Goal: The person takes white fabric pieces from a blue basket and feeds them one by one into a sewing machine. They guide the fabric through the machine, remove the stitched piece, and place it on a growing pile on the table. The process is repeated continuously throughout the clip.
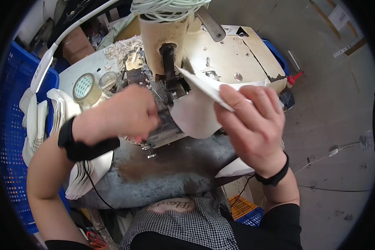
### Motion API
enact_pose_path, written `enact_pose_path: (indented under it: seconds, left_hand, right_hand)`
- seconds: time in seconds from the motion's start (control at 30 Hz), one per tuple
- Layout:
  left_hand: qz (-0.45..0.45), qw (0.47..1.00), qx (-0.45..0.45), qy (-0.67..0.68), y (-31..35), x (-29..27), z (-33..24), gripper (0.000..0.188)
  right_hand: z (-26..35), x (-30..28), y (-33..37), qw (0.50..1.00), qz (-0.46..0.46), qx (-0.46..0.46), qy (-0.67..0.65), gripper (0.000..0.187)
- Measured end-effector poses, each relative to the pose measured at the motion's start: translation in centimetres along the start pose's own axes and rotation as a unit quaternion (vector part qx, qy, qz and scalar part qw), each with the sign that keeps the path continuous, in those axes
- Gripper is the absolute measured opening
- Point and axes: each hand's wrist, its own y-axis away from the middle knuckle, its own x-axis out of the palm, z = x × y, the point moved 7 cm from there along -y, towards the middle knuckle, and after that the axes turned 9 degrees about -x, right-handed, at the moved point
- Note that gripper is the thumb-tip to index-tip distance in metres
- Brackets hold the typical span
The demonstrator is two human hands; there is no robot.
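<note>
My right hand (252, 127) pinches the edge of a white, flexible sheet-like piece (196, 116) between thumb and fingers. The piece is bent, with one rounded part hanging near the working head of a cream-coloured machine (160, 46) and another part rising toward my fingers. Whether it touches the machine's dark metal foot (171, 79) cannot be made out. My left hand (129, 110) hovers left of the foot, over the front of the machine bed, smeared by motion. Its fingers are curled downward and mostly hidden, so any grip does not show.
Stacks of white cut pieces (89, 175) lie left, beside a blue plastic basket (12, 125). A tape roll (86, 87) and pale scraps (123, 50) sit on the table's left. A white lamp arm (46, 62) curves above. Black cords hang near both wrists.
</note>
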Motion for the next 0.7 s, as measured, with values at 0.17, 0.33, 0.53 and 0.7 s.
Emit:
enact_pose_path:
  seconds: [0.17, 0.33, 0.53, 0.7]
  left_hand:
    - [0.133, 0.957, 0.075, 0.247, 4.2, 6.4, -1.2, 0.049]
    - [0.087, 0.899, 0.066, 0.425, 5.7, 5.8, 0.2, 0.033]
    - [0.003, 0.906, -0.015, 0.423, 5.2, 4.7, 5.7, 0.023]
    - [-0.040, 0.904, -0.025, 0.426, 4.7, 3.7, 6.8, 0.021]
  right_hand:
    - [0.5, -5.6, -0.2, 0.988, 0.051, 0.137, -0.050, 0.039]
    - [5.5, -8.7, 2.2, 0.942, 0.080, 0.314, -0.090, 0.032]
    - [7.8, -3.4, 4.0, 0.893, 0.041, 0.282, -0.348, 0.039]
    - [8.4, -1.6, 3.0, 0.875, 0.008, 0.284, -0.392, 0.040]
